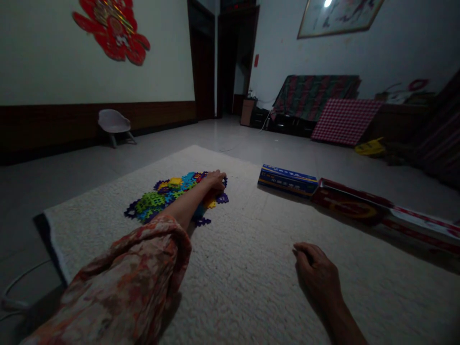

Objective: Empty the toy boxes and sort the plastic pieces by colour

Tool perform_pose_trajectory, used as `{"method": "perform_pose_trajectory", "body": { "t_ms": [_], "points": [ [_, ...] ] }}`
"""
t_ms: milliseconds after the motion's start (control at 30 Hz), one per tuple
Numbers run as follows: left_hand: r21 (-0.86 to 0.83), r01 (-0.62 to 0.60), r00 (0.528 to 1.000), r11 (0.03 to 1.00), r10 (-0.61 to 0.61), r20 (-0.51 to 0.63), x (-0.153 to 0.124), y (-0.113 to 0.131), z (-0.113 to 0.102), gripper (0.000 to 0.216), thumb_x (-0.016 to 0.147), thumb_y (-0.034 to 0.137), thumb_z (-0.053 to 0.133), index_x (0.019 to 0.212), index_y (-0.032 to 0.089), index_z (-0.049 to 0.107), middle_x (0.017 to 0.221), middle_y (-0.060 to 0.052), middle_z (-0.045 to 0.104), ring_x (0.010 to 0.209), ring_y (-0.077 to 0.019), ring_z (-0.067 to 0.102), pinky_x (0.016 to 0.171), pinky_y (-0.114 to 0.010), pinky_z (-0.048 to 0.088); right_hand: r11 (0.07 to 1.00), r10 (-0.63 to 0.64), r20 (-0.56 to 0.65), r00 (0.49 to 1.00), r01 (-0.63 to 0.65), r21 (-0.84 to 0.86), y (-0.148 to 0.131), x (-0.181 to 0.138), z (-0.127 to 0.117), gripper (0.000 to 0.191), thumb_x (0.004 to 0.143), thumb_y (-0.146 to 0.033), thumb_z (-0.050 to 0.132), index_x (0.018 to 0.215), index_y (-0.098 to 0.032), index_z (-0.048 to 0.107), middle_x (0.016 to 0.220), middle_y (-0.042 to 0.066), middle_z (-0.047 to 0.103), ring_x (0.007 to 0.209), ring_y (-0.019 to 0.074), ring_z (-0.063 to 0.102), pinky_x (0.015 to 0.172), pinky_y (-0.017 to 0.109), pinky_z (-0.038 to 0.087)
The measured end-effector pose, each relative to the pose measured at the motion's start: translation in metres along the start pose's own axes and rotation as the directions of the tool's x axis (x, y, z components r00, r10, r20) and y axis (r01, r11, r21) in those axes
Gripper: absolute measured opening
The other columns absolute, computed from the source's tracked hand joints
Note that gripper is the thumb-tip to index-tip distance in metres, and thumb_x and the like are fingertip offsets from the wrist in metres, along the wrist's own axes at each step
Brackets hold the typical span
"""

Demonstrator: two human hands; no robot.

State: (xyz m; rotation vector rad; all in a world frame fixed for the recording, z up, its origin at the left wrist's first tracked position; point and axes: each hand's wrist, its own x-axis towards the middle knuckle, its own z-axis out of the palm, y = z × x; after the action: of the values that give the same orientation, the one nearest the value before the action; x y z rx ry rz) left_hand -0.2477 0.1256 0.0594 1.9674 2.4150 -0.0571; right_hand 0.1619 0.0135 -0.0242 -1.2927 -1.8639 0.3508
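Observation:
A heap of plastic gear-shaped pieces (153, 200) in green, blue, yellow, purple and red lies on the cream fleecy mat (244, 268). My left hand (215, 181) reaches across to the far right side of the heap. Its fingers are bent down and closed about a purple gear piece (225, 182); the fingertips are partly hidden. Just below that hand lies another purple piece (223, 198). On the mat to the right, my right hand (319, 270) rests with its fingers loosely curled in, and nothing shows in it.
A blue box (287, 181), a dark red box (350, 201) and a red-and-white box (424, 225) stand end to end along the mat's right side. Farther off are a small pale chair (114, 123), a checked panel (347, 121) and a yellow bag (370, 147).

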Motion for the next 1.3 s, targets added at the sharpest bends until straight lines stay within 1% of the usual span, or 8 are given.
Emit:
{"method": "perform_pose_trajectory", "body": {
  "t_ms": [233,367,467,533,600,867,1100,1300],
  "points": [
    [0.014,0.106,0.991,0.994,-0.105,-0.084,-0.030,-0.041,-0.010,0.053,0.076,0.029,0.069,0.129,0.021,0.062,0.134,-0.016,0.057,0.124,-0.0326,0.057,0.103,-0.043,0.046,1.000,-0.007,-0.016,1.000,0.006,-0.018,0.003,0.002,0.001,0.029,0.079,-0.041,0.051,0.083,-0.023,0.073,0.093,0.009,0.076,0.086,0.0269,0.070,0.083,0.041,0.055],
    [0.021,0.139,0.977,0.990,-0.133,-0.167,-0.042,-0.034,-0.007,0.055,0.082,0.027,0.064,0.136,0.020,0.057,0.141,-0.018,0.054,0.132,-0.0354,0.049,0.109,-0.050,0.039,0.999,0.002,-0.015,1.000,-0.003,-0.034,0.003,0.003,0.001,0.029,0.078,-0.040,0.050,0.083,-0.023,0.073,0.093,0.009,0.076,0.085,0.0266,0.070,0.082,0.041,0.055],
    [0.020,-0.052,0.971,0.998,0.055,-0.233,-0.054,-0.011,0.012,0.053,0.089,0.030,0.057,0.142,0.025,0.054,0.152,-0.012,0.046,0.139,-0.0294,0.042,0.112,-0.043,0.036,0.999,-0.004,0.011,1.000,0.005,-0.033,0.002,0.003,0.000,0.030,0.078,-0.040,0.050,0.084,-0.021,0.073,0.093,0.010,0.076,0.085,0.0267,0.070,0.083,0.041,0.055],
    [0.023,-0.299,0.931,0.954,0.297,-0.214,-0.061,0.001,0.028,0.042,0.092,0.034,0.055,0.133,0.028,0.063,0.147,-0.008,0.052,0.133,-0.0270,0.047,0.107,-0.041,0.039,1.000,0.002,0.021,1.000,-0.002,-0.025,0.002,0.003,0.000,0.031,0.077,-0.040,0.050,0.085,-0.021,0.073,0.094,0.010,0.076,0.086,0.0266,0.070,0.084,0.041,0.055],
    [0.023,-0.408,0.897,0.913,0.405,-0.176,-0.066,0.006,0.040,0.035,0.096,0.035,0.047,0.123,0.028,0.069,0.133,-0.007,0.063,0.125,-0.0258,0.052,0.102,-0.042,0.040,1.000,0.012,0.015,1.000,-0.011,-0.017,0.002,0.003,-0.001,0.032,0.077,-0.040,0.049,0.085,-0.021,0.073,0.095,0.010,0.076,0.087,0.0266,0.070,0.085,0.041,0.054],
    [0.082,-0.127,0.948,0.988,0.146,-0.285,-0.086,-0.023,0.034,0.028,0.092,0.022,0.049,0.100,0.014,0.075,0.121,-0.018,0.065,0.121,-0.0344,0.051,0.100,-0.052,0.035,1.000,0.022,0.030,0.999,-0.021,-0.022,0.003,0.005,-0.001,0.035,0.076,-0.043,0.049,0.085,-0.021,0.074,0.095,0.011,0.076,0.089,0.0286,0.071,0.086,0.043,0.055],
    [0.073,-0.487,0.833,0.870,0.488,-0.262,-0.137,-0.018,0.053,0.033,0.093,0.041,0.056,0.118,0.025,0.070,0.131,-0.010,0.063,0.131,-0.0300,0.047,0.101,-0.046,0.038,0.998,-0.008,0.005,1.000,0.008,-0.061,0.006,0.007,0.000,0.035,0.074,-0.042,0.048,0.084,-0.021,0.074,0.095,0.011,0.077,0.086,0.0286,0.072,0.083,0.042,0.056],
    [0.045,-0.332,0.874,0.942,0.325,-0.361,-0.146,-0.037,0.047,0.029,0.092,0.029,0.055,0.114,0.020,0.072,0.125,-0.014,0.066,0.123,-0.0304,0.054,0.104,-0.051,0.040,0.982,-0.129,0.045,0.991,0.134,-0.132,0.004,0.002,-0.001,0.034,0.075,-0.039,0.046,0.085,-0.020,0.072,0.095,0.011,0.077,0.086,0.0286,0.072,0.081,0.042,0.057]
  ]
}}
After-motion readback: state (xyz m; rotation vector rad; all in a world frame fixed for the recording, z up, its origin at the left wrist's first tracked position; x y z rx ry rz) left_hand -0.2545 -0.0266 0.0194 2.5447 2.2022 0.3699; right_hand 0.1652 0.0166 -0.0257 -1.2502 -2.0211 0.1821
